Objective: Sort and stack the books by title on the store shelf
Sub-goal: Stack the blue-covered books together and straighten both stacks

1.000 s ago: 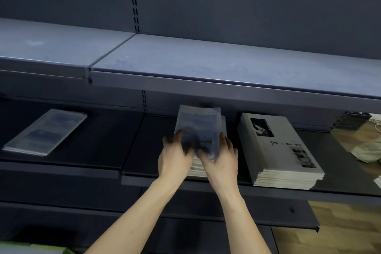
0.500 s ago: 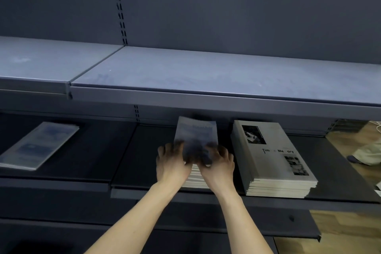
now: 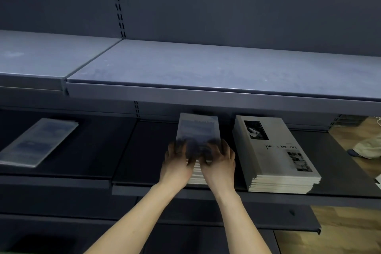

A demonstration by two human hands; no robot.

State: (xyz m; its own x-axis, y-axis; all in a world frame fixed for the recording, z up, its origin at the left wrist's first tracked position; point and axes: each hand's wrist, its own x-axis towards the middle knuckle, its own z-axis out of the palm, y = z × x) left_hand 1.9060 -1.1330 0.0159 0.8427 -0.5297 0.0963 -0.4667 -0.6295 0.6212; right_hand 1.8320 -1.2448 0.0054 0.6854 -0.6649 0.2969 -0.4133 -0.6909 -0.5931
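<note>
The blue-grey book [image 3: 198, 130] has come down flatter onto the middle stack [image 3: 198, 175] at frame centre, left hand [image 3: 177, 166] and right hand [image 3: 219, 166] spread upon it, and uneven pressing could push it crooked or off.

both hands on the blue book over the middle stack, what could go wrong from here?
1. The blue book sits under both hands, left hand and right hand, on the middle stack; pushed unevenly, it may land askew or shift the copies below.
2. The grey stack lies close on the right; the right hand could nudge it.
3. A lone blue-covered book still lies apart on the left, possibly unsorted.
</note>
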